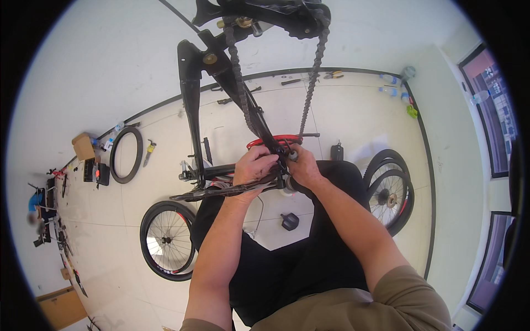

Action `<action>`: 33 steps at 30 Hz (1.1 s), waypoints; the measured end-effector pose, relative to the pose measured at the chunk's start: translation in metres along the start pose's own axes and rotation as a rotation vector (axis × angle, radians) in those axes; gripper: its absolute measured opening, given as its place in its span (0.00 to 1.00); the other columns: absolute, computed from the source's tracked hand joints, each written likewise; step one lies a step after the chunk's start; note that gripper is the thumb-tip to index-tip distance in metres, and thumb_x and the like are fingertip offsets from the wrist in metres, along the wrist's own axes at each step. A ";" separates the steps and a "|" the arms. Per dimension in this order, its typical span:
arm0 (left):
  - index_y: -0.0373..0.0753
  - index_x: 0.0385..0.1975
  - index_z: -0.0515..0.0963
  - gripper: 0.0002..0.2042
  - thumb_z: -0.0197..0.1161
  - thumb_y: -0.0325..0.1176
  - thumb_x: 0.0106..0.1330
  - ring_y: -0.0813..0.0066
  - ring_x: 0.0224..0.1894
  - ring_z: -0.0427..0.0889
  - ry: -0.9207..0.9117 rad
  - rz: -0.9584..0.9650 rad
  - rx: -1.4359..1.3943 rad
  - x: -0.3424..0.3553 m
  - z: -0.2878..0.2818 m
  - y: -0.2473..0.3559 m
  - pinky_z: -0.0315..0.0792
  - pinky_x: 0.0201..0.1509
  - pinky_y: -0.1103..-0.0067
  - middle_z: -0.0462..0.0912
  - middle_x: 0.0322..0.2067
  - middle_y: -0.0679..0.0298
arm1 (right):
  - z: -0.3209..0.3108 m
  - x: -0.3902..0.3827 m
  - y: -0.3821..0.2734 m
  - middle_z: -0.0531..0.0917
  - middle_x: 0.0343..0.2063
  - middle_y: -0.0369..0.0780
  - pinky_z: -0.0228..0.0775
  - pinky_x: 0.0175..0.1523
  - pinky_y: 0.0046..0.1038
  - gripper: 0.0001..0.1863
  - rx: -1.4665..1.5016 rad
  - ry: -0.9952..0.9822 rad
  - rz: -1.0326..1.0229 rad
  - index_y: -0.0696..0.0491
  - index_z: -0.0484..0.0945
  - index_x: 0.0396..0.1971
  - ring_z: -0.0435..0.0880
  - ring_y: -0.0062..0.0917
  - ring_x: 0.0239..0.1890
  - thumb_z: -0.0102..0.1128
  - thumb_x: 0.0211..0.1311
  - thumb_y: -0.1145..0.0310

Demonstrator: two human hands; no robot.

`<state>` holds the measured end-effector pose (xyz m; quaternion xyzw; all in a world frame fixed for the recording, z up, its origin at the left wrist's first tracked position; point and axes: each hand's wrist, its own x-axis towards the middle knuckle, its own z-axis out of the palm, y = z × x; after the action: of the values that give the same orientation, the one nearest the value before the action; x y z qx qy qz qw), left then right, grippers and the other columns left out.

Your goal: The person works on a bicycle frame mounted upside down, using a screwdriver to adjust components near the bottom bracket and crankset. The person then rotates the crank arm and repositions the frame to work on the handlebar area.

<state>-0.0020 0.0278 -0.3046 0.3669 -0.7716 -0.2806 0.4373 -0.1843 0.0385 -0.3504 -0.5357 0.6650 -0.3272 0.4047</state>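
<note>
A black bicycle frame [190, 105] stands before me, its tubes meeting near my hands. A dark chain [316, 66] hangs in two strands from the derailleur [309, 19] at the top toward a red ring-shaped part [281, 138], likely the chainring. My left hand [255, 167] is closed around the frame by the red part, fingertips bent against a black tube. Close to its right, my right hand [305, 168] is closed on a small tool with a rounded grey end [293, 156]. The tool's far end is hidden among the frame parts.
Wheels lie on the floor at left [165, 240] and right [389, 193]. A loose tyre [126, 155], a cardboard box [84, 147], a black pedal-like block [289, 222], pliers [333, 75] and bottles [390, 80] lie about. Another person [37, 201] is far left.
</note>
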 end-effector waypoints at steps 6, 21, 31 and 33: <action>0.37 0.36 0.84 0.10 0.66 0.17 0.56 0.64 0.38 0.82 0.020 -0.001 0.065 -0.001 0.001 -0.006 0.78 0.43 0.76 0.78 0.37 0.59 | 0.005 0.001 -0.004 0.83 0.35 0.52 0.74 0.46 0.37 0.11 0.146 0.184 0.040 0.56 0.80 0.40 0.84 0.45 0.39 0.57 0.57 0.77; 0.38 0.38 0.82 0.10 0.65 0.19 0.57 0.61 0.40 0.81 0.024 -0.040 0.096 0.000 0.004 -0.005 0.77 0.44 0.75 0.77 0.39 0.58 | 0.005 -0.003 0.001 0.78 0.36 0.43 0.71 0.49 0.32 0.08 0.174 0.264 -0.210 0.53 0.83 0.34 0.79 0.33 0.42 0.71 0.54 0.70; 0.39 0.42 0.83 0.16 0.66 0.15 0.55 0.66 0.40 0.80 -0.008 -0.085 0.049 -0.003 0.002 -0.001 0.76 0.45 0.77 0.76 0.40 0.60 | -0.002 -0.007 -0.013 0.78 0.36 0.44 0.72 0.47 0.31 0.08 0.260 0.262 -0.067 0.55 0.82 0.33 0.79 0.33 0.41 0.72 0.54 0.73; 0.37 0.40 0.83 0.13 0.66 0.16 0.55 0.66 0.39 0.81 0.056 -0.056 0.068 -0.004 0.004 -0.004 0.76 0.45 0.78 0.78 0.39 0.59 | 0.000 -0.006 -0.010 0.77 0.37 0.44 0.72 0.48 0.32 0.08 0.202 0.303 -0.162 0.55 0.82 0.33 0.79 0.34 0.41 0.72 0.54 0.72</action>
<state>-0.0032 0.0292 -0.3114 0.4107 -0.7575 -0.2561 0.4380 -0.1798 0.0423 -0.3407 -0.4889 0.6369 -0.5003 0.3241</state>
